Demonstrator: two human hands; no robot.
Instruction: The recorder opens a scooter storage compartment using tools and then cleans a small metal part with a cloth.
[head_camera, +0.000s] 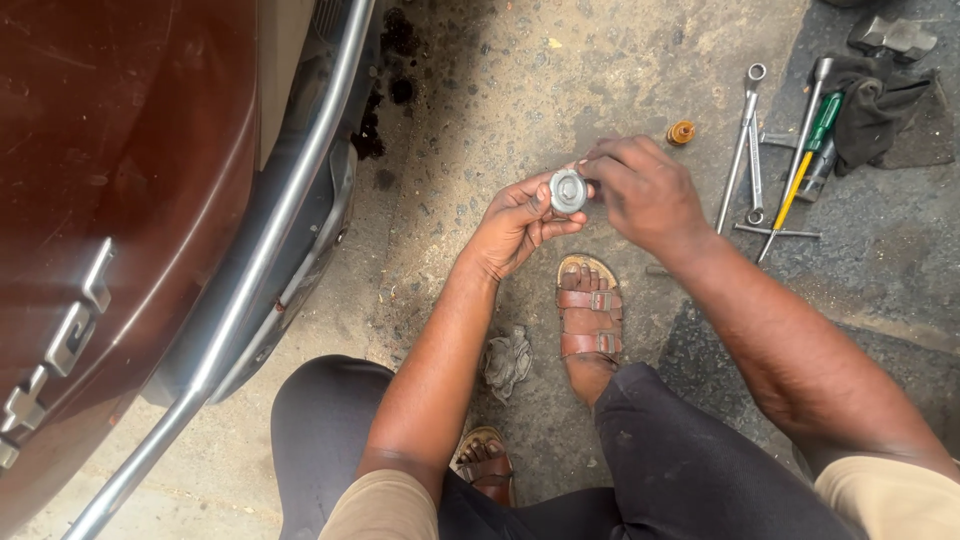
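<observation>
my left hand (515, 222) is closed around a small round grey metal part (568, 191), fingers and thumb clamped on its rim so its flat face with a raised centre looks up at me. my right hand (645, 190) is bent over it from the other side, fingertips pinched against the part's edge. the part sits between both hands, up off the concrete ground (500, 80), above my foot in a brown sandal (589, 320). a crumpled grey rag (508, 360) lies just beside that foot. to the right, well apart from my hands, lie spanners (748, 150), a screwdriver with a green and yellow handle (805, 160) and a dark cloth (880, 110). a small amber piece (681, 132) rests near my right hand. a maroon car body (110, 200) with a chrome bar (270, 230) stands on the left.
</observation>
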